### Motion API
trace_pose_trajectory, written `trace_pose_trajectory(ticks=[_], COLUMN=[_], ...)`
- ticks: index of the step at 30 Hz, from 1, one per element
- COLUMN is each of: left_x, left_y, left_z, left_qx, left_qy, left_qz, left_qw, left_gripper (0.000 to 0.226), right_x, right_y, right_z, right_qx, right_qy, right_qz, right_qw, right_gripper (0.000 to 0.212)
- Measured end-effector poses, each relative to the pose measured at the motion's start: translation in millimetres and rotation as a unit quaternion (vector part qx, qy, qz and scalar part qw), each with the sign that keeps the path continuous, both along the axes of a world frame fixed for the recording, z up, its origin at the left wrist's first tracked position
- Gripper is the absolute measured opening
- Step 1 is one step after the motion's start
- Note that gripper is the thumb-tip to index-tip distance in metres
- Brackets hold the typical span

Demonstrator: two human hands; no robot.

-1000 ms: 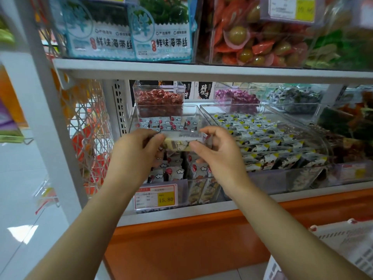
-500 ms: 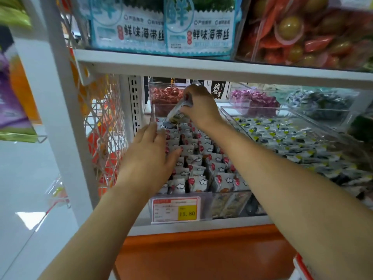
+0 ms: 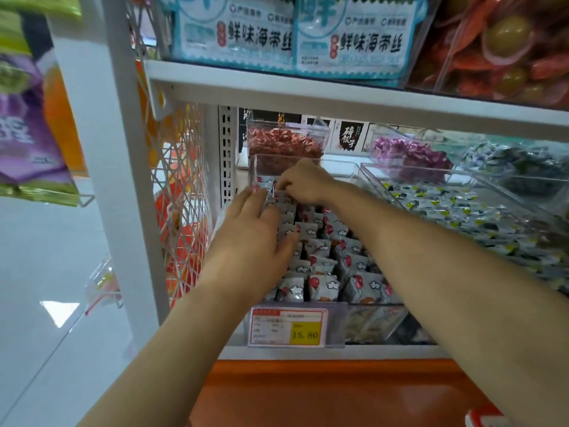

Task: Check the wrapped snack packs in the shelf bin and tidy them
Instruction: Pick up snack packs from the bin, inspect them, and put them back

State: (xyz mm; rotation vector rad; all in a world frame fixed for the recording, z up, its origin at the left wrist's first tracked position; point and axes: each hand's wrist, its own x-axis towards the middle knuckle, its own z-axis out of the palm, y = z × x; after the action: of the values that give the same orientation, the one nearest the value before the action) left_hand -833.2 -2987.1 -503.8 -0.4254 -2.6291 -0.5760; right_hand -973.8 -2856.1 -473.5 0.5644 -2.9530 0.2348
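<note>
- Up at twelve o'clock, the far end of the shelf bin (image 3: 374, 323), my right hand (image 3: 303, 181) is reaching deep, knuckles up, just below the clear tub of red sweets (image 3: 283, 146).
- Right fingers (image 3: 284, 185) are curled down and nipped together on the top edge of a back-row pack (image 3: 274, 190), hard by the bin's rear wall.
- Over at nine o'clock in the same bin, my left hand (image 3: 246, 241) lies palm down across the rows.
- Left fingers (image 3: 257, 200) are straight and a little apart, gripping nothing. The tips rest on the wrappers just beside my right hand.
- And the snack packs (image 3: 321, 288): silver wrappers with a red blob and a white cloud, standing on edge in rows from the six o'clock front wall to the back.
- Front rows stand fairly upright, while a few packs mid-bin lean.
- Down at six o'clock a price tag (image 3: 286, 326) sits on the bin's front, white with a yellow panel reading 15.80.
- Off at three o'clock, the neighbouring clear bin holds yellow-marked packs (image 3: 480, 217) lying loose.
- Purple sweets (image 3: 412, 155) sit at about one o'clock, further back.
- Overhead at twelve, blue-and-white seaweed bags (image 3: 261, 35) stand on the upper shelf (image 3: 338, 97).
- A white wire mesh panel (image 3: 181, 186) closes the shelf's side at nine o'clock.
</note>
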Motion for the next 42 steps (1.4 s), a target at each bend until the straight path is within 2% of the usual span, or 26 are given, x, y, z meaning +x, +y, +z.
trace_pose_trajectory(ticks=[2, 4, 8, 12, 15, 18, 20, 23, 26, 28, 32, 34, 37, 40, 42], left_x=[0.1, -0.1, -0.4, -2.0, -2.7, -2.2, -1.4, 0.7, 5.3, 12.3, 34.7, 44.9, 56.7, 63.9, 66.5], left_y=[0.2, 0.8, 1.6, 1.2, 1.1, 1.1, 1.0, 0.2, -0.7, 1.4, 9.9, 15.6, 22.4, 26.9, 27.3], left_z=[0.0, 0.4, -0.5, -1.8, -1.7, -0.8, 0.2, 2.8, 4.7, 7.6, 18.3, 19.4, 19.4, 20.8, 21.3], left_qx=[0.008, 0.016, 0.029, 0.031, 0.032, 0.036, 0.046, 0.071, 0.060, 0.043, 0.092, 0.127, 0.200, 0.309, 0.379], left_qy=[-0.002, -0.006, -0.004, 0.000, -0.004, -0.004, -0.003, -0.003, 0.025, 0.071, 0.116, 0.076, -0.003, -0.082, -0.129], left_qz=[-0.005, -0.009, -0.016, -0.018, -0.019, -0.017, -0.018, -0.020, 0.007, 0.043, 0.054, 0.017, -0.031, -0.066, -0.084], left_qw=[1.000, 1.000, 0.999, 0.999, 0.999, 0.999, 0.999, 0.997, 0.998, 0.996, 0.988, 0.989, 0.979, 0.945, 0.913], left_gripper=[0.049, 0.048, 0.045, 0.044, 0.044, 0.045, 0.046, 0.054, 0.056, 0.052, 0.048, 0.050, 0.049, 0.038, 0.026], right_x=[-4.5, -11.9, -25.9, -34.1, -35.7, -32.1, -19.7, 13.2, 57.0, 90.0, 150.6, 173.4, 198.3, 213.1, 218.6], right_y=[3.4, 5.1, -4.6, -16.1, -17.9, -13.4, -8.3, 3.9, 20.8, 32.8, 50.6, 58.5, 66.6, 72.8, 77.0], right_z=[8.4, 13.9, 3.9, -5.0, -3.1, 9.3, 20.3, 28.2, 27.9, 24.3, 12.8, 5.4, -5.0, -9.8, -10.5], right_qx=[-0.102, -0.145, -0.077, 0.054, 0.059, -0.074, -0.166, -0.284, -0.416, -0.479, -0.565, -0.594, -0.660, -0.709, -0.722], right_qy=[-0.002, 0.032, 0.071, 0.120, 0.136, 0.127, 0.155, 0.226, 0.248, 0.225, 0.136, 0.112, 0.054, 0.016, 0.009], right_qz=[-0.013, -0.036, -0.061, -0.089, -0.083, -0.103, -0.118, -0.131, -0.143, -0.153, -0.146, -0.144, -0.123, -0.104, -0.093], right_qw=[0.995, 0.988, 0.993, 0.987, 0.985, 0.984, 0.967, 0.922, 0.863, 0.834, 0.800, 0.784, 0.739, 0.697, 0.686], right_gripper=[0.026, 0.025, 0.020, 0.014, 0.013, 0.008, 0.010, 0.008, 0.008, 0.006, 0.011, 0.006, 0.008, 0.009, 0.009])
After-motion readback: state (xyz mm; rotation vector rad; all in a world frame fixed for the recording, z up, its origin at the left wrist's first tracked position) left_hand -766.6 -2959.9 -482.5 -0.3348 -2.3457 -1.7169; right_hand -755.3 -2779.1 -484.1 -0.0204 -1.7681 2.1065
